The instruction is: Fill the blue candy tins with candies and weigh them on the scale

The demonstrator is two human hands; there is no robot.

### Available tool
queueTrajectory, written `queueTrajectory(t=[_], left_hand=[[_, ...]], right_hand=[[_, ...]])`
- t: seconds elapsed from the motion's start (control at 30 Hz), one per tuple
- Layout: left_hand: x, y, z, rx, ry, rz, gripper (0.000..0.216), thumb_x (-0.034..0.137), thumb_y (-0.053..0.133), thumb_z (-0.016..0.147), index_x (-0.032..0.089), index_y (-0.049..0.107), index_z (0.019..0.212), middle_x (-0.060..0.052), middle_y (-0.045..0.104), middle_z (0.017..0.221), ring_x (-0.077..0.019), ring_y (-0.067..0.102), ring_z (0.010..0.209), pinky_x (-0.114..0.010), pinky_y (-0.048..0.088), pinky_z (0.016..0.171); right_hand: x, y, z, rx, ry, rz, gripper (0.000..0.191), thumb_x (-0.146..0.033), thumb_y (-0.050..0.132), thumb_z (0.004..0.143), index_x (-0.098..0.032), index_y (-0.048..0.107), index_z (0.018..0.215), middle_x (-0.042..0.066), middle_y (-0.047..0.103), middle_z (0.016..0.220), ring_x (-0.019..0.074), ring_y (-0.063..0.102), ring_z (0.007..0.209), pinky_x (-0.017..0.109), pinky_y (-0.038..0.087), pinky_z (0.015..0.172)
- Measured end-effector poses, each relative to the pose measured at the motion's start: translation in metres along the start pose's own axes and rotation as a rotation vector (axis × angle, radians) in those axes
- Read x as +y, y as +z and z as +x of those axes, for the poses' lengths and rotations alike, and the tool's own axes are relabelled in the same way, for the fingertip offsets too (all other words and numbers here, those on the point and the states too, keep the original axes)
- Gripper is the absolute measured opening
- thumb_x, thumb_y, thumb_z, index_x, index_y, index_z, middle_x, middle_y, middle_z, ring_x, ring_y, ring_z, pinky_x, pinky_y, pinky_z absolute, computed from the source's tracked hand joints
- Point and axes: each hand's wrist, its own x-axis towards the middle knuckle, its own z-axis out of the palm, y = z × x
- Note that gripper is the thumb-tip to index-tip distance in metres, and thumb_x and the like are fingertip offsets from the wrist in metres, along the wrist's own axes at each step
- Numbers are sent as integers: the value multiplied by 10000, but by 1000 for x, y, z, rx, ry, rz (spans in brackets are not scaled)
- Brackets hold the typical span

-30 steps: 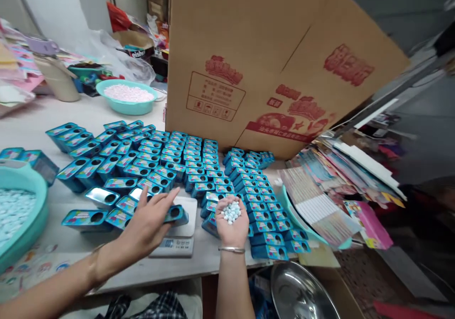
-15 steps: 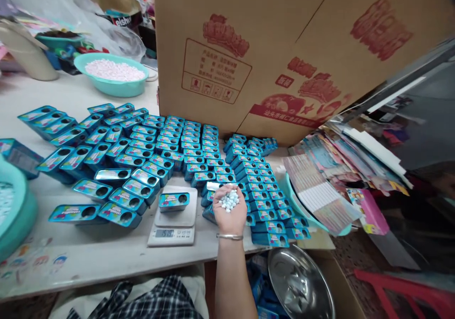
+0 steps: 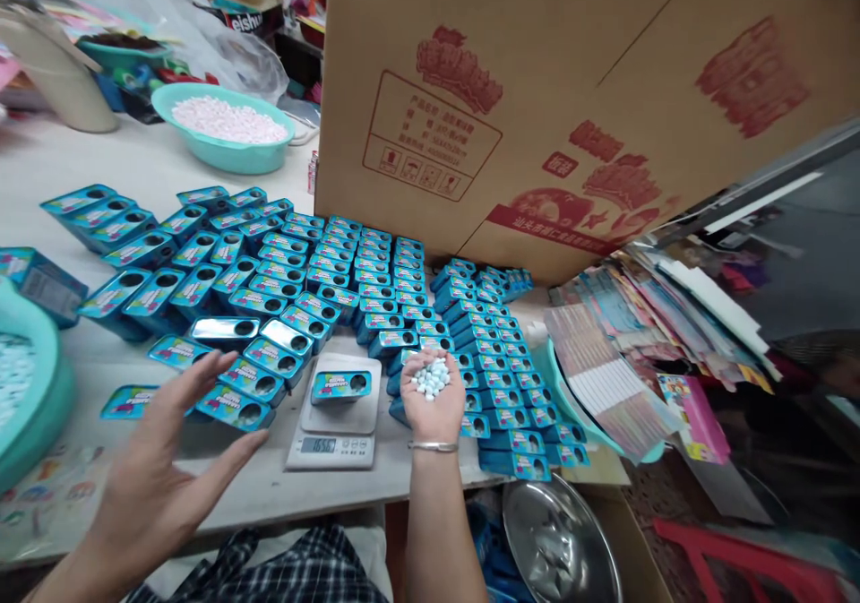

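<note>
A small blue tin with a round hole in its top stands on the digital scale, whose display looks like 165.6. Just right of the scale, my right hand is cupped palm up and holds a heap of pale blue and white candies. A bracelet circles that wrist. My left hand, fingers apart and nothing in it, hangs over the front left of the table, near several blue tins. Rows of similar tins fill the middle of the table behind the scale.
A large cardboard box rises behind the tins. Turquoise bowls of candies stand at the back left and left edge. Stacked printed sheets lie on the right, and a metal basin sits below the table's front edge.
My left hand has come into view at the lower left. The scale's reading has risen from about 157.9. My right hand keeps its cupped hold on the candies, and the view has shifted slightly.
</note>
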Motion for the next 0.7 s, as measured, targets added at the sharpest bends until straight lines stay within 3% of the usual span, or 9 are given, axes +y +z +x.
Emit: queueTrajectory(t=[0.1,0.27,0.37,0.47,0.53,0.7], left_hand=[[8,25,19,-37,79,-6,745,465,588,844,370,256,1504,-40,484,1443,-313,495,1310,-519,417,1125],[-4,70,34,-251,295,264,649,348,579,846,231,363,1446,-137,521,1431,-369,406,1385,-640,291,1129],[-8,87,37,-296,305,197,451,279,565,824,228,516,1269,-113,651,1260,-338,542,1269,-606,315,1125],[-3,83,44,-283,215,9,372,343,601,827,244,545,1182,-72,687,1113,-268,660,1048,-430,509,955],[3,71,51,-246,160,-78,386,399,631,832,254,545,1180,-56,668,1087,-240,660,994,-350,539,846],[19,28,56,-106,50,-162,380,414,678,811,268,562,1141,-32,654,1080,-221,637,986,-344,526,858]], right_hand=[[1,0,-1,96,-39,18,114,-232,553,848,-204,559,738,-47,605,671,84,587,639,249,536,675],[13,4,0,236,-12,102,183,-267,504,872,-204,592,725,-7,684,737,131,674,776,400,555,882],[19,5,0,244,34,113,192,-287,511,865,-210,590,708,9,710,764,148,693,834,431,543,924],[23,4,1,248,35,116,196,-291,509,869,-217,583,703,-1,716,755,146,698,823,426,546,910],[26,4,3,257,40,121,202,-288,500,876,-215,578,705,1,714,749,146,696,806,411,556,875],[45,34,3,126,133,80,191,-288,500,879,-207,571,721,-13,667,686,120,654,684,283,545,659]])
